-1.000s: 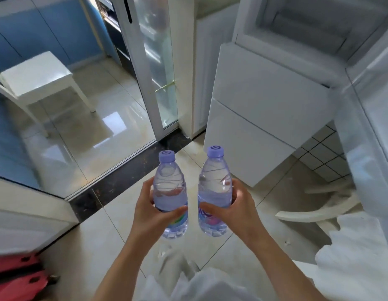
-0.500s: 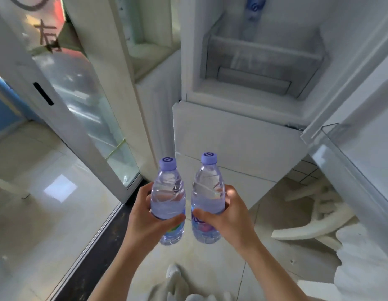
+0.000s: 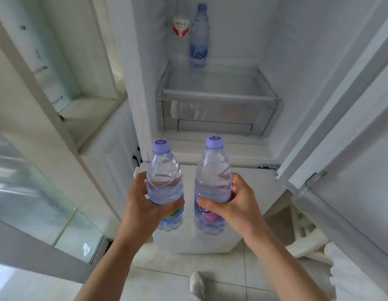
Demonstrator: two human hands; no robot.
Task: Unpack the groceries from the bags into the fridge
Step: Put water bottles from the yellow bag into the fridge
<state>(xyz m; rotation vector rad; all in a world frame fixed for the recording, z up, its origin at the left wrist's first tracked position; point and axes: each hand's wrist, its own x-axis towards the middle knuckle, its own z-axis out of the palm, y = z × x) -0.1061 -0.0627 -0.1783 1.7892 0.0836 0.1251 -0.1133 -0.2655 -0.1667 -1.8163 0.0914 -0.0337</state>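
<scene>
While the left hand [image 3: 143, 205] and right hand [image 3: 236, 205] each grasp an upright clear plastic water bottle with lilac cap [image 3: 164, 187] [image 3: 212, 187], the open white fridge's glass shelf [image 3: 217, 83] lies straight ahead and above, roughly equally near both.

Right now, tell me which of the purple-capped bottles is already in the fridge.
The tall bottle standing upright on the fridge shelf, beside a red-and-white labelled bottle. The other two are outside, one gripped in the left hand, one in the right hand.
</scene>
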